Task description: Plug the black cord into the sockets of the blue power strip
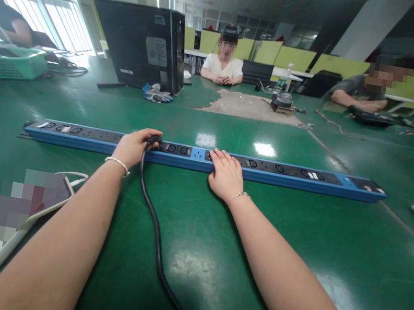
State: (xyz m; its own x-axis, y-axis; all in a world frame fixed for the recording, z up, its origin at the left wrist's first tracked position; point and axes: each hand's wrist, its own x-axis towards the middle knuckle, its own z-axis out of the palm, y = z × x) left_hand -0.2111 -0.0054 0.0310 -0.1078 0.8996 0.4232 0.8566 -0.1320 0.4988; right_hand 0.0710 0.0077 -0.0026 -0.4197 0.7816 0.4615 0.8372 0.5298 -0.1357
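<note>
A long blue power strip point(286, 180) with a black socket face lies across the green table. My left hand point(133, 147) is closed around a black plug point(155, 139) at the strip's sockets, left of the middle. Whether the plug is seated in a socket I cannot tell. From it a thick black power cord point(157, 226) curves down toward the bottom edge. Right of the middle, beside a blue socket section point(198, 154), my right hand point(226, 173) lies flat over the strip with its fingers stretched out.
A black computer tower point(138, 43) stands at the back left, with gloves point(157, 94) before it. At the left are a green basket point(8, 63) and a partly blurred device point(40, 201). A bottle point(284, 78) stands farther back. Several people sit around the table.
</note>
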